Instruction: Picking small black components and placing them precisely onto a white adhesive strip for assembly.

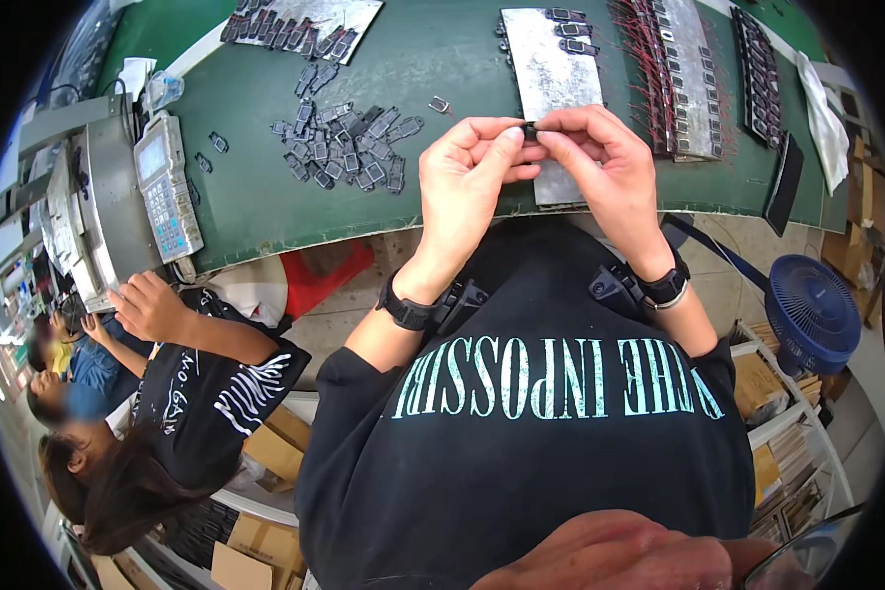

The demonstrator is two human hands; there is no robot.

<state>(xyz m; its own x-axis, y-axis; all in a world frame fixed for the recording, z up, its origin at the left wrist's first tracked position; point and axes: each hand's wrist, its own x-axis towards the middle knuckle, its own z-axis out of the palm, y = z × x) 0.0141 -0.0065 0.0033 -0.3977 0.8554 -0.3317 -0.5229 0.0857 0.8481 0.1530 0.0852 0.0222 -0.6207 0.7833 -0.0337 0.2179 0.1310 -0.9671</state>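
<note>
My left hand (465,182) and my right hand (608,172) meet over the near edge of the green table. Between their fingertips they pinch a small black part (530,131), mostly covered by the fingers. Just beyond and beneath my hands lies a metal plate (546,74), with a few small black frame-shaped parts (576,45) along its far right edge. To the left spreads a loose pile of similar black rectangular frames (344,147). One single piece (440,103) sits apart, between the pile and the plate.
Right of my hands are a plate with rows of parts and red wires (683,79), a dark loaded strip (757,79) and a white cloth (824,123). Another loaded plate (300,22) lies far left. A keypad machine (164,182), a co-worker's hand (147,305) and a blue fan (813,305) flank me.
</note>
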